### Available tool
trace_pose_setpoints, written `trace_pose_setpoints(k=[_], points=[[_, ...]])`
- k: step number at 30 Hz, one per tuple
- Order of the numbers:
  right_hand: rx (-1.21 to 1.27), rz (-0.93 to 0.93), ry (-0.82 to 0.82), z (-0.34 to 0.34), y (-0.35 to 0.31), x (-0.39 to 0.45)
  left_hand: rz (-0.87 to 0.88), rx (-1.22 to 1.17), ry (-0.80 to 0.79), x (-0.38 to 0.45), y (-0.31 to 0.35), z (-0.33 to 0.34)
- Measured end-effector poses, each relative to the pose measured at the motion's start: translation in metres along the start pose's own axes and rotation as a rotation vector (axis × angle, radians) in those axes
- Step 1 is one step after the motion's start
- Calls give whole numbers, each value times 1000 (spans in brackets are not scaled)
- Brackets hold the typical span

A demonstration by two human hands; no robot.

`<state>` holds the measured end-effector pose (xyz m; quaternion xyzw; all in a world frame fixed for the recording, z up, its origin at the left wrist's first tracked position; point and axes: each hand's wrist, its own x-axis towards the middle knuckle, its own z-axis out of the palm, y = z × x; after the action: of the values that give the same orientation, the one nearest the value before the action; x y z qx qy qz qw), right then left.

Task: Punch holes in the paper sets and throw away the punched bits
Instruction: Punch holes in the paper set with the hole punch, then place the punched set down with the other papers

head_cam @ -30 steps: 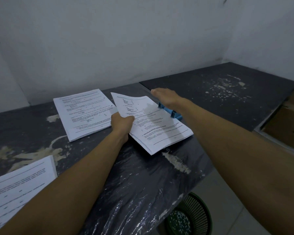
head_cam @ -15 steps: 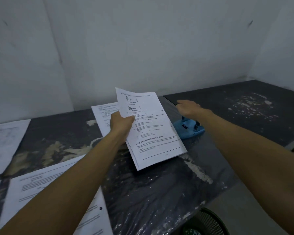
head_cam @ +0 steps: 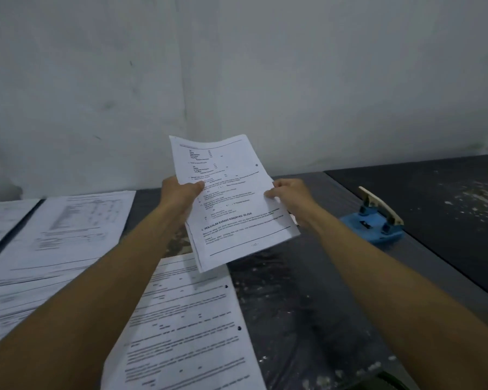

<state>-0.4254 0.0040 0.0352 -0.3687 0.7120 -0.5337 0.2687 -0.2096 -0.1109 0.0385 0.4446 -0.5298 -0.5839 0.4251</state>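
I hold a set of printed white pages point(head_cam: 231, 204) in the air above the dark table point(head_cam: 307, 319), tilted up toward the wall. My left hand point(head_cam: 178, 192) grips its left edge and my right hand point(head_cam: 289, 197) grips its right edge. A punched hole shows near the set's upper right edge. The blue hole punch point(head_cam: 373, 223) with its pale lever raised stands on the table to the right of my right arm, untouched. Another paper set point(head_cam: 192, 327) with two punched holes on its right edge lies flat below the held one.
More printed sheets point(head_cam: 68, 229) lie spread over the table's left side. White paper specks dot the far right tabletop point(head_cam: 468, 201). A dark green bin rim point(head_cam: 389, 382) peeks in at the bottom right. A pale wall point(head_cam: 237, 66) stands behind the table.
The paper set has been lifted higher and leftward, away from the punch. My right hand left the punch lever and took hold of the set's right edge. The view swung left.
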Motion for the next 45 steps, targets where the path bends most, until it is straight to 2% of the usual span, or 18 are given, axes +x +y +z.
trace_pose_setpoints(k=[5, 8, 11, 15, 19, 24, 32, 39, 45], points=[[82, -1, 2, 58, -6, 5, -64, -14, 43, 12, 2, -56], [86, 2, 8, 89, -12, 11, -118, 115, 112, 18, -2, -85], [55, 21, 10, 117, -12, 18, -73, 270, 136, 26, -11, -110], [-90, -6, 43, 153, -7, 23, 37, 372, 200, 34, -26, -130], [-273, -78, 97, 177, 3, 27, 104, 528, 197, 43, -43, -138], [-495, -145, 150, 185, 24, 32, 179, 785, 162, 52, -69, -139], [-720, -293, 120, 192, 25, 26, 278, 1043, 173, 55, -77, -138], [-681, -370, 82, 211, 5, -9, 357, 988, 214, 23, -63, -152], [-641, -388, 28, 232, -6, -57, 343, 952, 223, -24, -52, -186]])
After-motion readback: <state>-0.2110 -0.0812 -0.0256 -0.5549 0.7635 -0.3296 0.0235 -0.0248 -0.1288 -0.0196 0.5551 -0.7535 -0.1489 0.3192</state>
